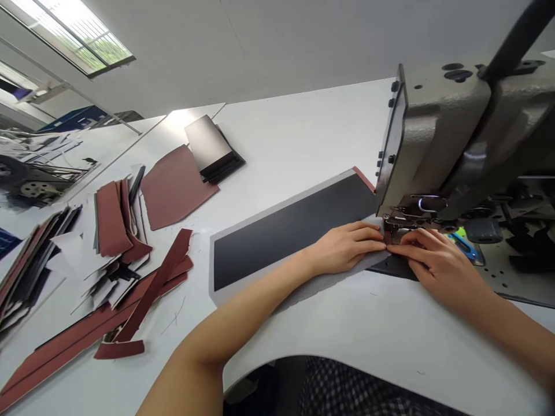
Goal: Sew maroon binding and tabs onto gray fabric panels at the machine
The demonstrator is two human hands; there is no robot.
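My left hand point(344, 248) lies flat with its fingers stretched out on a ribbed grey fabric point(321, 287), beside the sewing machine's needle. A long panel with a dark face and light grey border point(286, 234) runs under the machine; its far corner shows a reddish-brown edge. My right hand point(437, 260) is at the needle area with fingers bent, their tips at a small reddish-brown strip point(388, 238). The sewing machine point(433, 138) stands over both hands. Its head and my fingers partly hide the needle area and the exact grip.
Reddish-brown strips point(156, 289), stacked pieces point(113, 219) and a larger reddish-brown sheet point(177, 188) lie on the left of the white table point(303, 133). A stack of dark panels point(210, 147) lies behind them. A blue tool point(466, 248) is right of the needle.
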